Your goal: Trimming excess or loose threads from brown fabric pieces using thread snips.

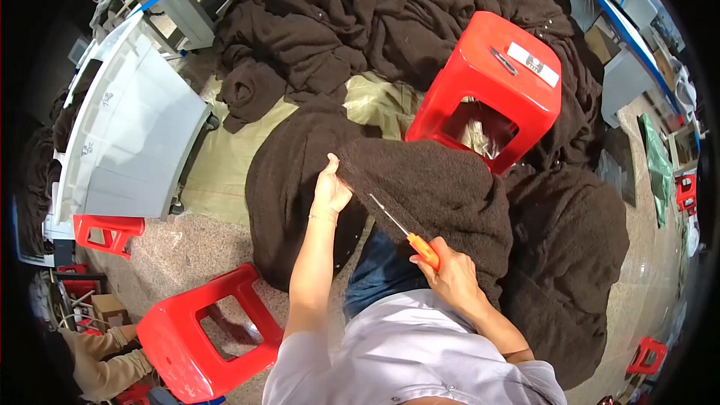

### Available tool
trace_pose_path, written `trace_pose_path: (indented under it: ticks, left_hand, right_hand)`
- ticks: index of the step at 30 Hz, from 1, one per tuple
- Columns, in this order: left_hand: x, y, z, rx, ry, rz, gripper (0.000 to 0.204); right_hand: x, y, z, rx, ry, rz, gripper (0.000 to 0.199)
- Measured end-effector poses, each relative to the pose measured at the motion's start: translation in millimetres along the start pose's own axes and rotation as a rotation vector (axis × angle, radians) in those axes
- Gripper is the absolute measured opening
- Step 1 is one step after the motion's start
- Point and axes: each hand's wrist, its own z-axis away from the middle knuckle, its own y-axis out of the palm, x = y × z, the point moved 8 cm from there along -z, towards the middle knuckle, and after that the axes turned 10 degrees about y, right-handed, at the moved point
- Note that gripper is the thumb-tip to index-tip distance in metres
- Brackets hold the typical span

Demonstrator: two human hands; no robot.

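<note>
Your left hand [331,193] pinches brown cloth [427,176], and nearer, your right hand [454,275] has fingers curled around the tool [424,251].

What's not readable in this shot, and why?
All in the head view:
- Orange-handled tool: exact tip shape, too small.
- Right hand: palm, hidden by its own back.
- Jeans: lower legs, covered by brown fabric.
- White bin: bottom inside, blocked by its wall.
- Co-worker's sleeve: wearer's body, cut off by fisheye rim.
</note>
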Motion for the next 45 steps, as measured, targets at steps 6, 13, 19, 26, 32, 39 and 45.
trace_pose_path:
  ticks: [6,13,19,26,32,39,45]
  left_hand:
    - [31.3,25.2,36.0,-0.015,-0.167,-0.067,0.044]
    - [57.6,14.3,77.5,-0.017,-0.073,-0.18,0.01]
    - [45.3,-2.4,72.5,-0.058,0.023,-0.213,0.012]
    - [24.1,-1.9,65.7,-0.09,0.188,-0.234,0.019]
    - [26.1,-10.7,68.2,-0.066,0.165,-0.29,0.01]
    - [18.0,-12.9,75.9,-0.188,0.232,-0.296,0.01]
    - [22.9,-27.3,77.4,-0.153,0.231,-0.322,0.008]
  right_hand:
    - [-14.2,-31.5,16.0,0.019,0.074,-0.066,0.029]
    - [-26.0,-26.5,25.3,0.072,0.084,0.024,0.032]
    - [-24.4,-30.0,30.3,0.093,0.09,0.071,0.035]
    - [-23.5,-25.7,25.8,0.097,0.088,0.045,0.034]
    - [-18.8,-21.1,21.7,0.094,0.066,0.026,0.034]
    - [-21.5,-18.0,21.5,0.099,0.087,0.03,0.034]
    - [-26.0,-20.6,25.7,0.108,0.088,-0.019,0.031]
